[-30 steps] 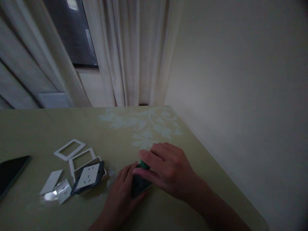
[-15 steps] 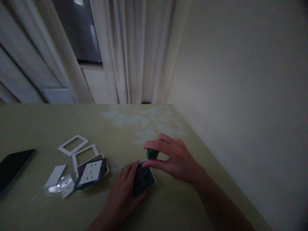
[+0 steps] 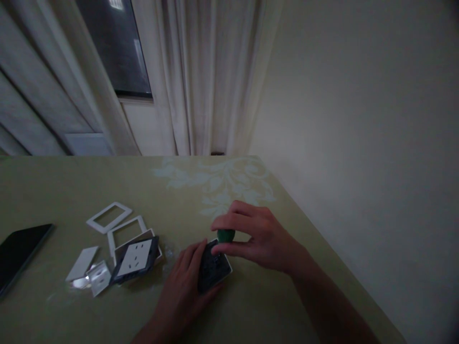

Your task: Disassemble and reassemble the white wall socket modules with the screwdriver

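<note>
My left hand (image 3: pixel 184 277) is closed around the left side of a wall socket (image 3: pixel 211 277), steadying it at the table. The socket lies with its dark back upward and a white rim along its right edge. Pinched between the thumb and fingers of my right hand (image 3: pixel 258 236) is a green-handled screwdriver (image 3: pixel 225 235). It stands over the far part of the socket's back; the thumb hides most of its shaft and tip. To the left, a second wall socket (image 3: pixel 135 258) with a white slotted face rests tilted on white frames.
Two white cover frames (image 3: pixel 124 233) overlap left of my hands. A white plate (image 3: pixel 81 263) and a small piece in clear plastic (image 3: pixel 99 277) lie nearer. At the far left is a dark tablet-like slab (image 3: pixel 23 253). The wall (image 3: pixel 358 167) borders the table's right edge.
The screwdriver handle has turned in my right fingers, showing more green. My right hand has shifted very slightly left; my left hand and the socket stay put.
</note>
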The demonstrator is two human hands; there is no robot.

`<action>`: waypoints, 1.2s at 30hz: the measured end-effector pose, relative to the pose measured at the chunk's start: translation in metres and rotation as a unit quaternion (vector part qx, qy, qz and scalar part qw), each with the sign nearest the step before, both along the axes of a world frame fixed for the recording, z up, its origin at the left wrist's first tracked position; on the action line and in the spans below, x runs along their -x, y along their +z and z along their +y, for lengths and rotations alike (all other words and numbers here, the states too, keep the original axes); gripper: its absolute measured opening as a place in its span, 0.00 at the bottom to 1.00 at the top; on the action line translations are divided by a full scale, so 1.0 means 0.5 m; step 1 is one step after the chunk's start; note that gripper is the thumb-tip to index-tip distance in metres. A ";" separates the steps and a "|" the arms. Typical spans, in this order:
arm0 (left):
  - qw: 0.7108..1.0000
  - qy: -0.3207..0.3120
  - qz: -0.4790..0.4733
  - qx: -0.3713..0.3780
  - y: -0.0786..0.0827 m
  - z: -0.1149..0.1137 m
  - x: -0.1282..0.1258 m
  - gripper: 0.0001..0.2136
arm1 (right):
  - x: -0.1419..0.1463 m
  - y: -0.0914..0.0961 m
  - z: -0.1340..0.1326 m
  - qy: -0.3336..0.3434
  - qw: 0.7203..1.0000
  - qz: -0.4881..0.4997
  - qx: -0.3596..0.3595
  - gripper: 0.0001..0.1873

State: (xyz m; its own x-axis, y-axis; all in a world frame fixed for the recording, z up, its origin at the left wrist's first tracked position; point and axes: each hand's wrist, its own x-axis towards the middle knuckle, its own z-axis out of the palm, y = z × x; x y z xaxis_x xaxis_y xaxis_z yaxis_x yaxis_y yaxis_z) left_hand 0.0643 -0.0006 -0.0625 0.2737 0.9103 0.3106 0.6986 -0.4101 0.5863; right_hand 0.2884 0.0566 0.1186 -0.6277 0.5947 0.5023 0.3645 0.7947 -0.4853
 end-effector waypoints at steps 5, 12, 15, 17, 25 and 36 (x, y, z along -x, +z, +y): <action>1.000 0.005 0.012 -0.006 -0.011 0.001 0.002 0.40 | -0.001 0.008 -0.007 -0.010 0.999 -0.023 0.027 0.25; 1.000 0.002 0.013 0.001 -0.007 0.001 0.000 0.39 | -0.012 0.001 0.006 0.098 0.989 0.047 0.100 0.26; 1.000 0.002 0.008 0.000 -0.003 0.002 0.000 0.39 | -0.004 -0.002 -0.007 0.075 0.995 0.019 0.065 0.16; 1.000 -0.005 0.003 -0.003 -0.003 0.002 0.001 0.39 | 0.002 -0.004 -0.017 0.041 0.999 -0.001 0.034 0.14; 1.000 -0.004 0.016 0.005 -0.009 0.001 0.004 0.41 | 0.000 -0.006 -0.007 -0.071 0.997 0.020 0.031 0.21; 0.999 -0.019 0.018 0.021 -0.007 0.006 0.013 0.42 | -0.001 -0.024 0.013 -0.013 0.990 0.103 0.096 0.23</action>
